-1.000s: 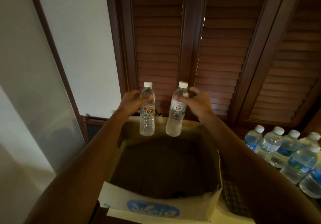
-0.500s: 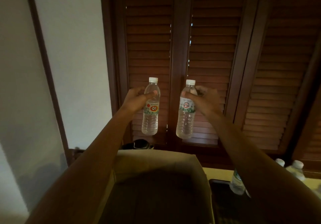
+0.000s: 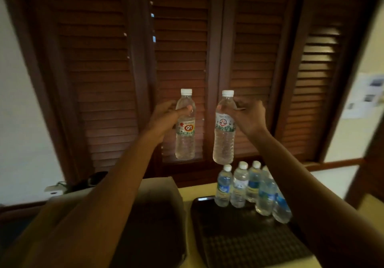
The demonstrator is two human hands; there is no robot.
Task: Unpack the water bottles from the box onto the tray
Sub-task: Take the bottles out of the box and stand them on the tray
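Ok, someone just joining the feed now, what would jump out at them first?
Two clear plastic water bottles with white caps held up mid-air before the dark louvred wooden shutters: the left hand grips the orange-labelled bottle, the right hand the green-labelled bottle. Below, a cluster of blue-labelled water bottles stands at the far end of the black textured tray, right of the brown cardboard box.

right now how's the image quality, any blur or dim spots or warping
Head view: dim and warm overall; the box interior and the tray are deep in shadow. The poster and frame edges are smeared by motion blur. Wide-angle warping bows the shutters. The two held bottles stay fairly sharp.
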